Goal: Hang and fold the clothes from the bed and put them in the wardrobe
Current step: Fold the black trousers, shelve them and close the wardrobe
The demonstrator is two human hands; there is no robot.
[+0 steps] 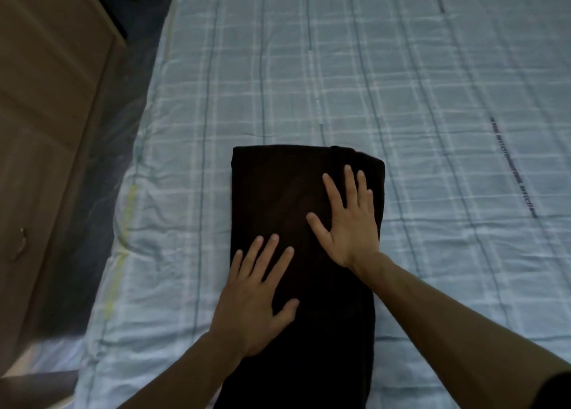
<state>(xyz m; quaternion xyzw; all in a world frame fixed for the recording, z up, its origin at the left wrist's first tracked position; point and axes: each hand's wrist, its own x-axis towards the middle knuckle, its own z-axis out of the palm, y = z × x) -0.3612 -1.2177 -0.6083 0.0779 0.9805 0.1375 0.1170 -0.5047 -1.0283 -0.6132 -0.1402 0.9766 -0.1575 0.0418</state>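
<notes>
left hand [258, 297]: flat, palm down, fingers straight and spread, pressing on the near-left part of the dark garment [278, 198]; grasps nothing.
right hand [350, 220]: flat, palm down, fingers splayed, resting on the garment's far-right part, just short of its far edge; grasps nothing.
hands to each other: apart, left nearer the camera, right further up the cloth.
forearms: bare, coming in from the bottom edge; a dark sleeve shows at the bottom-right corner.
garment look: black or very dark brown, folded into a long narrow rectangle, far end squared off, far-right corner a bit rounded and bulkier.
garment place: lying flat on the bed [432, 99], near its left side, running lengthwise away from the person.
cut off: near end of the garment runs out of the bottom edge; type of garment cannot be told.
hard to make out: folds and seams lost in the dark cloth; faint diagonal crease near the middle.
bed cover: pale blue checked fabric, quilted look, wrinkled along the left edge, dark printed lettering at right, unreadable.
left of bed: wooden furniture [46, 99], light brown panels, a small metal handle [21, 241] low down.
</notes>
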